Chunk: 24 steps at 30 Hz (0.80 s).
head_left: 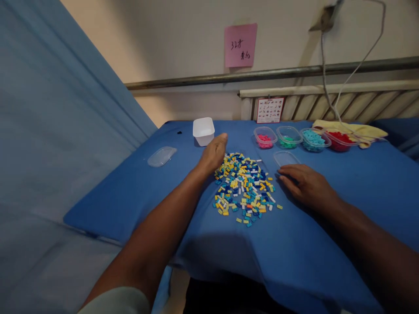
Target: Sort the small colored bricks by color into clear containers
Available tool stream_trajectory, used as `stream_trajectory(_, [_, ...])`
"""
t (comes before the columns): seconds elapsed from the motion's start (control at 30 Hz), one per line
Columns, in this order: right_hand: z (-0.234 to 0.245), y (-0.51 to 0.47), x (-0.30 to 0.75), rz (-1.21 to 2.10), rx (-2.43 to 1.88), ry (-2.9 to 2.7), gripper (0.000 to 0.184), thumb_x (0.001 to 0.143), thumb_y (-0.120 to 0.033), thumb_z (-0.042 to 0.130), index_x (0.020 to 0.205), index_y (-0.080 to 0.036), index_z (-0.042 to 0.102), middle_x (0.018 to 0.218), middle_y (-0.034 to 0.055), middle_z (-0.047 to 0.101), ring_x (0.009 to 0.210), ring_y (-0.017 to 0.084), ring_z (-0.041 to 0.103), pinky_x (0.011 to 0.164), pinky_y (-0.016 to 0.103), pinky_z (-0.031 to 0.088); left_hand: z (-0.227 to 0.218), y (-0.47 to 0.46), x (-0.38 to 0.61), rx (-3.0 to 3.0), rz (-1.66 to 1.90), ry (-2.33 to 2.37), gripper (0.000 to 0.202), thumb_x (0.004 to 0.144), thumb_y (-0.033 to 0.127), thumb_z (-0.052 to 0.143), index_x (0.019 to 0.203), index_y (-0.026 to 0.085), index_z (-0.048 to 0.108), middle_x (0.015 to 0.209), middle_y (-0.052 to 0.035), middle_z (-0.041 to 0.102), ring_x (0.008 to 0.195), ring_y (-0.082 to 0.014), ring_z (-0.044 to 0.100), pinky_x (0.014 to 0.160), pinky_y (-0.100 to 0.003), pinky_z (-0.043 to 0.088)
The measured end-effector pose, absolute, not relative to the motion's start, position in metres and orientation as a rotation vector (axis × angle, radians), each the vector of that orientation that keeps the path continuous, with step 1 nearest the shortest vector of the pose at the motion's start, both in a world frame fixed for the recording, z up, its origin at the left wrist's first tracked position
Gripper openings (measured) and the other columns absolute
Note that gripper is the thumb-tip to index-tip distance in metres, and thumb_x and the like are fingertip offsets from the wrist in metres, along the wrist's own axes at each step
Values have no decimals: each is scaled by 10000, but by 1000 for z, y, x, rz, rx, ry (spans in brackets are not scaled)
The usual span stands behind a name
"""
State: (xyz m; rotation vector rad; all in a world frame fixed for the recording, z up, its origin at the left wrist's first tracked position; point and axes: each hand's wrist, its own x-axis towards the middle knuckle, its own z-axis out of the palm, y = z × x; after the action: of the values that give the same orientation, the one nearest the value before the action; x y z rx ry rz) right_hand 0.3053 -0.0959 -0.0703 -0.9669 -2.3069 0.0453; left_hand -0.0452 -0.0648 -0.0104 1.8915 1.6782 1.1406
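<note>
A loose pile of small building bricks (244,185), mostly yellow, blue, teal and white, lies spread on the blue cloth. My left hand (214,153) stands on edge against the pile's upper left side, fingers stretched out and nothing seen in it. To the right of the bricks, my right hand (306,185) rests low over the cloth. Its fingers are slightly bent, with the thumb apart, and no object shows in its grasp. Just beyond its fingertips lies a clear plastic lid (286,158). A white plastic tub (203,133) stands behind my left hand.
Along the back right stand clear tubs of pink bricks (264,140), green bricks (287,142), light-blue bricks (313,138) and red bricks (340,139). A yellow cloth (363,130) lies behind them. Another clear lid (162,156) lies left. A blue curtain (65,87) hangs beside the table.
</note>
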Motion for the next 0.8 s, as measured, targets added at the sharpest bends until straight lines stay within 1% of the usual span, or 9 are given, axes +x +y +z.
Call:
stream_trajectory(0.03, [-70, -97, 304, 55, -955, -2312, 300, 1097, -341, 588, 1233, -198, 813, 1202, 149, 844, 1120, 344, 797, 1003, 536, 646, -16, -59, -52, 1763, 1274, 1686, 742, 1126, 710, 308, 1326, 143, 742, 1451, -193, 722, 1362, -297, 688, 1129, -422, 548])
stream_trajectory(0.07, [-69, -97, 303, 66, -945, -2316, 298, 1098, -333, 582, 1237, -201, 810, 1193, 144, 845, 1113, 341, 798, 994, 532, 650, -23, -54, -58, 1639, 1379, 1690, 695, 1117, 702, 354, 1200, 146, 762, 1284, -185, 779, 1160, -273, 760, 978, -384, 602])
stream_trajectory(0.13, [-68, -100, 301, 89, -938, -2319, 292, 1100, -317, 573, 1238, -215, 810, 1176, 134, 849, 1091, 335, 800, 975, 526, 657, -37, -48, -67, 1469, 1508, 1693, 602, 1099, 664, 432, 989, 157, 737, 976, -125, 774, 826, -203, 735, 734, -301, 575])
stream_trajectory(0.2, [-66, -103, 298, 103, -938, -2324, 284, 1099, -306, 572, 1235, -235, 812, 1153, 123, 854, 1060, 328, 804, 962, 521, 659, -49, -46, -72, 1423, 1556, 1700, 539, 1087, 609, 478, 855, 172, 689, 782, -56, 690, 677, -156, 643, 631, -255, 502])
stream_trajectory(0.3, [-63, -107, 293, 123, -937, -2340, 271, 1101, -306, 575, 1226, -254, 810, 1126, 111, 857, 1021, 311, 808, 934, 494, 664, -56, -49, -74, 1473, 1548, 1676, 515, 1078, 575, 510, 792, 181, 676, 677, -14, 620, 614, -137, 578, 588, -243, 450])
stream_trajectory(0.4, [-56, -107, 284, 187, -938, -2361, 259, 1105, -316, 587, 1221, -258, 811, 1130, 104, 856, 1013, 296, 808, 919, 471, 666, -55, -51, -73, 1503, 1524, 1615, 514, 1070, 581, 538, 796, 179, 703, 675, -20, 639, 590, -134, 564, 577, -253, 441])
stream_trajectory(0.53, [-42, -90, 264, 276, -928, -2468, 258, 1083, -300, 601, 1205, -265, 826, 1163, 99, 851, 1069, 307, 796, 946, 481, 656, -52, -48, -73, 1428, 1537, 1560, 540, 1046, 632, 574, 785, 178, 708, 664, -31, 644, 549, -131, 547, 561, -266, 454])
stream_trajectory(0.67, [-38, -69, 253, 358, -934, -2610, 226, 1057, -275, 607, 1092, -266, 830, 1071, 67, 843, 984, 269, 796, 879, 417, 646, -55, -45, -75, 1383, 1543, 1530, 548, 1025, 662, 607, 794, 177, 713, 671, -36, 654, 540, -135, 557, 545, -269, 461])
stream_trajectory(0.8, [-46, -62, 262, 422, -967, -2571, 224, 1026, -251, 620, 1126, -272, 820, 1089, 49, 835, 963, 240, 798, 872, 386, 647, -56, -45, -75, 1385, 1536, 1516, 522, 1029, 628, 610, 794, 175, 718, 680, -41, 673, 544, -135, 569, 551, -268, 466])
